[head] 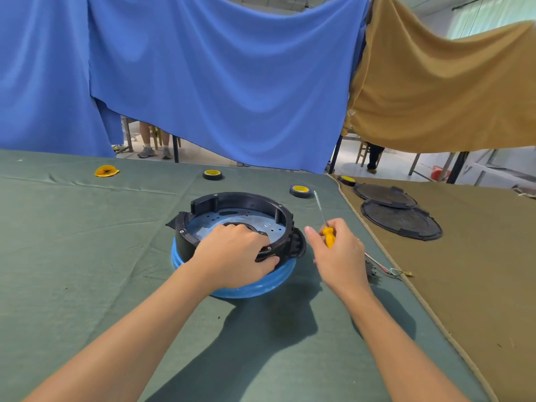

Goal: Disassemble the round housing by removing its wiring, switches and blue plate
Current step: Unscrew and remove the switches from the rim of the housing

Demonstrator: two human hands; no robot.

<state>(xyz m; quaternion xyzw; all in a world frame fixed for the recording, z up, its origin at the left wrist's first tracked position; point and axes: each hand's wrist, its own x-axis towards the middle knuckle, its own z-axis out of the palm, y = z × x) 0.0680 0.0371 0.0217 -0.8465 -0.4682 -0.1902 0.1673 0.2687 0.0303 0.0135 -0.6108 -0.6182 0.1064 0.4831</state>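
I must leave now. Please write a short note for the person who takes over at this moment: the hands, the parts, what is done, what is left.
Left hand: grips the near rim of the round housing, which sits on a blue ring.
Right hand: holds the yellow screwdriver beside the housing, tip up.
Done: wiring lies out on the table, right of the right hand.
Left: the perforated plate is still inside the housing.

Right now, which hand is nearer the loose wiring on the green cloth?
Right. The right hand, holding the yellow screwdriver, is just left of the wiring; the left hand is farther left, gripping the near rim of the round housing.
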